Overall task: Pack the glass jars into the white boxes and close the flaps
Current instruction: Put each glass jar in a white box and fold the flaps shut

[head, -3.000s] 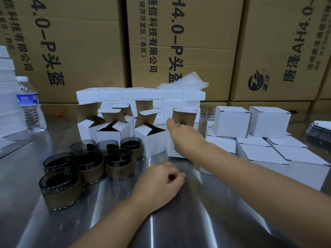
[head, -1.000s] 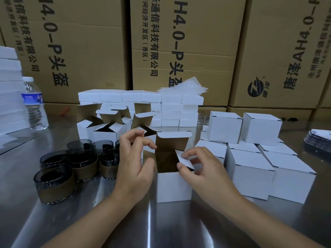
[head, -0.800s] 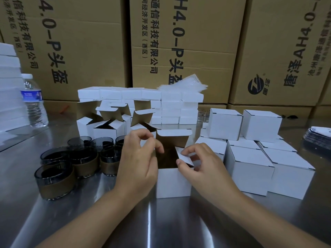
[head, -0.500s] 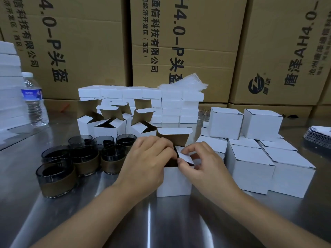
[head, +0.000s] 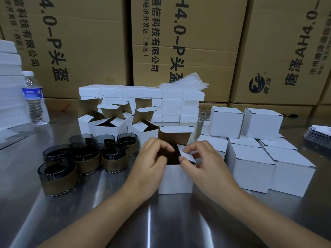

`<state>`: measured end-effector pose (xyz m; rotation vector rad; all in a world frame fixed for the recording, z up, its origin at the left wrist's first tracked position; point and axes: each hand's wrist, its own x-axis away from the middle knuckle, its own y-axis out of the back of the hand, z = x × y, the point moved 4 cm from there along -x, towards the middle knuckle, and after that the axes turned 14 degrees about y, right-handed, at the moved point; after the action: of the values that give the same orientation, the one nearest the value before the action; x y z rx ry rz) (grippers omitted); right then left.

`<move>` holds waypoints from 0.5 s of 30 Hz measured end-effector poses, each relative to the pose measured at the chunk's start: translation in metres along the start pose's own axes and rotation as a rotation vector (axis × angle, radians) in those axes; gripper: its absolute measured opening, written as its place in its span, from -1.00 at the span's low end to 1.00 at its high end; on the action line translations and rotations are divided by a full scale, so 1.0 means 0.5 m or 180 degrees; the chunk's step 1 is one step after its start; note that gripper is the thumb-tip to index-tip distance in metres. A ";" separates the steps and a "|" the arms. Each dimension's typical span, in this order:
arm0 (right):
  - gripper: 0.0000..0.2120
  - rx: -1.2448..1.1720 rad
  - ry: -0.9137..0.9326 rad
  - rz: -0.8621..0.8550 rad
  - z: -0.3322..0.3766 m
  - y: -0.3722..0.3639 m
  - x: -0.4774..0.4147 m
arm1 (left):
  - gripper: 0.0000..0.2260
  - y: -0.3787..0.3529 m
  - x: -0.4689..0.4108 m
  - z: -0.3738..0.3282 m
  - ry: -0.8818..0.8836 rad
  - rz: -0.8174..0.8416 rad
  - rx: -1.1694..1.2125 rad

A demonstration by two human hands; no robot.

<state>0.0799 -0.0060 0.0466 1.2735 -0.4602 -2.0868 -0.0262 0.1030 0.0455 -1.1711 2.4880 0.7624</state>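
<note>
A white box (head: pixel 175 179) stands open in front of me on the steel table, its brown-lined lid flap (head: pixel 174 135) upright at the back. My left hand (head: pixel 152 161) curls over the box's left side, fingers at its left flap. My right hand (head: pixel 202 161) pinches the small right side flap (head: pixel 186 153), which is tilted inward. The inside of the box is dark; I cannot tell what it holds. Several dark glass jars (head: pixel 86 154) with brown bands stand in a cluster to the left, the nearest one (head: pixel 57 176) at the front.
Open white boxes (head: pixel 107 126) stand behind the jars, with stacked flat white boxes (head: pixel 172 104) further back. Closed white boxes (head: pixel 250 163) fill the right side. A water bottle (head: pixel 35 99) stands far left. Big cardboard cartons (head: pixel 179 42) wall the back. Dark cards (head: pixel 318 136) lie far right.
My right hand fetched an open box from the back row and set it in front of me. Both hands closed in on its side flaps, the left hand dropping onto the left flap.
</note>
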 end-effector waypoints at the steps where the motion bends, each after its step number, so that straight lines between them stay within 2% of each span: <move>1: -0.85 0.0008 -0.0011 -0.0008 -0.001 0.000 -0.001 | -0.81 -0.006 0.002 0.006 0.0050 -0.0034 0.0005; 3: -0.85 0.0030 -0.0035 -0.0021 -0.004 0.000 -0.001 | -0.86 -0.017 0.005 0.019 0.0179 -0.0125 -0.0102; 6: -0.85 0.0057 -0.0050 -0.0046 -0.008 -0.002 -0.003 | -0.74 -0.024 0.004 0.030 0.0122 -0.0366 -0.0334; 10: -0.88 0.0031 -0.0057 -0.0066 -0.009 -0.003 -0.002 | -0.66 -0.025 0.001 0.040 0.0284 -0.0484 -0.0194; 15: -0.89 -0.0026 -0.0051 -0.0072 -0.002 0.000 0.000 | -0.56 -0.038 -0.005 0.051 0.0592 0.0158 0.0131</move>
<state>0.0807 -0.0058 0.0461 1.2635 -0.4458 -2.1168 -0.0092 0.1093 0.0192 -1.2208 2.6791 0.6379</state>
